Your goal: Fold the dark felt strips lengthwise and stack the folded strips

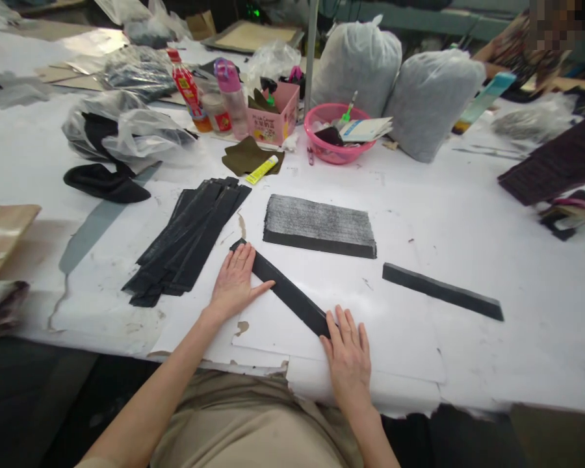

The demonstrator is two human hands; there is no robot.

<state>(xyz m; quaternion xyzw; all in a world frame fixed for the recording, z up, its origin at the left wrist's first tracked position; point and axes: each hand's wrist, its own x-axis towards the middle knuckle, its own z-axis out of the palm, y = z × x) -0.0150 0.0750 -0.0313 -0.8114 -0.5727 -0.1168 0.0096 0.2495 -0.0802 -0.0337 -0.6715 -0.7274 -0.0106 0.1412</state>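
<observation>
A narrow black strip [292, 294] lies slantwise on the white table in front of me. My left hand [234, 279] rests flat on its far left end, thumb stretched out along the strip. At the near right end, my right hand [347, 351] touches the strip with its fingers extended. To the left lies a fanned pile of similar black strips [190, 240]. Beyond the strip sits a neat stack of strips [319, 224] with a grey, speckled top and a black side. Another single dark strip [441, 290] lies apart on the right.
A yellow tube [262, 169] lies on dark olive pieces [238, 156]. Behind are a pink basin [338, 153], a pink box [273, 127], bottles and stuffed bags [355, 65]. A black shoe-shaped item [104, 183] lies left. Another person [521, 49] is at the far right.
</observation>
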